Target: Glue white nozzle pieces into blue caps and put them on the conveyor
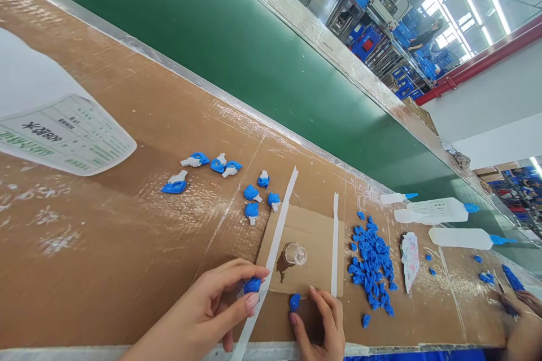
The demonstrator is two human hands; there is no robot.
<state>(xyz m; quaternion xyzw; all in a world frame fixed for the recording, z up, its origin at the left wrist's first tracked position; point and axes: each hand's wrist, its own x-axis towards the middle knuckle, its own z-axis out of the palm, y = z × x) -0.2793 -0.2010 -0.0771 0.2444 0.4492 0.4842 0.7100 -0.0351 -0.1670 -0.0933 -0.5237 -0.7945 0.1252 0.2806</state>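
Observation:
Between the thumb and index finger of my left hand (220,302) is a small blue plastic part (253,285). My right hand (322,324) is just to the right, its thumb and index finger apart. A small blue plastic piece (294,302) lies at its thumb tip, by the front edge of a cardboard sheet (313,231). On that sheet, beyond both hands, sits a small clear cup (295,254) beside a dark wet-looking patch. White tape strips (277,237) run along the sheet's two sides.
Right of the sheet lies a pile of blue pieces (372,265). White squeeze bottles (442,210) lie farther right. Several blue-and-white parts (251,211) are spread at the left. A labelled white container (63,124) fills the far left. Another person's hand (523,307) works at the right edge.

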